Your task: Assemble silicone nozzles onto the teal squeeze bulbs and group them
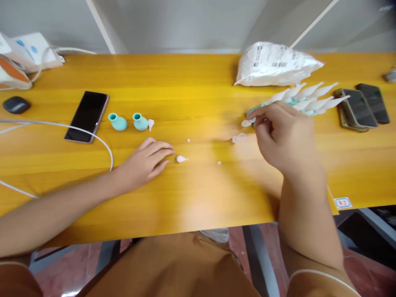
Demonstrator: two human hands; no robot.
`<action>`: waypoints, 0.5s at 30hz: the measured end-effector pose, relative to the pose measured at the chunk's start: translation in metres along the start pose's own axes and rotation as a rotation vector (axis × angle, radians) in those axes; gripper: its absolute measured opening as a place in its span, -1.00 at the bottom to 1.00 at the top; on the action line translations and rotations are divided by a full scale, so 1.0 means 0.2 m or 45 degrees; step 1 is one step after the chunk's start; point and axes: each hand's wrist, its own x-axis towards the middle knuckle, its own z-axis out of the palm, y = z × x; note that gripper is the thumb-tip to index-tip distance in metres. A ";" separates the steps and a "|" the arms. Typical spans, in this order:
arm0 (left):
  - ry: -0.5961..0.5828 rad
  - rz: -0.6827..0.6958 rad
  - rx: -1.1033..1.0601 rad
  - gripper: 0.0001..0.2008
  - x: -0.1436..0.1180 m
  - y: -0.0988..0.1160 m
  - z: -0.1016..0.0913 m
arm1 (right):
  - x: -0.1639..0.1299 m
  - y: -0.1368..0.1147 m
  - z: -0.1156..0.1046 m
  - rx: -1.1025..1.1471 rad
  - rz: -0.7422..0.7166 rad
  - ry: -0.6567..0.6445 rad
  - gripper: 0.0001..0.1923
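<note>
My left hand (145, 161) lies flat on the yellow wooden table (192, 194), fingers apart, its fingertips just left of a small translucent cone tip (182, 159). My right hand (280, 134) is raised over the table and pinches a small white tip (246, 123) between thumb and fingers. Behind it lies a row of teal bulbs with long white nozzles (312, 99). Two teal rubber bulbs (118, 122) (140, 122) stand to the left, with a loose white tip (150, 123) beside the second one. Small clear caps (239, 138) lie near my right hand.
A black phone (87, 116) and a white cable (93, 136) lie at the left. A white plastic bag (275, 64) sits at the back right, two more phones (361, 108) at the far right. A charger box (34, 51) and a dark mouse (16, 104) are at the far left.
</note>
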 end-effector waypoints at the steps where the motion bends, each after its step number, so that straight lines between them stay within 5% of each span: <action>1: 0.016 -0.002 0.000 -0.75 0.00 0.00 0.00 | 0.00 0.00 0.00 -0.050 0.006 -0.017 -0.74; 5: 0.099 0.045 -0.016 -0.87 0.01 -0.01 -0.01 | -0.03 0.02 0.04 -0.208 0.055 -0.164 -0.78; 10: 0.131 -0.010 -0.034 -0.91 0.00 0.01 0.00 | -0.05 0.07 0.10 -0.039 -0.041 -0.442 -0.80; 15: 0.146 -0.067 -0.097 -0.85 -0.01 0.03 0.00 | -0.02 -0.02 0.14 0.207 -0.050 -0.335 -0.88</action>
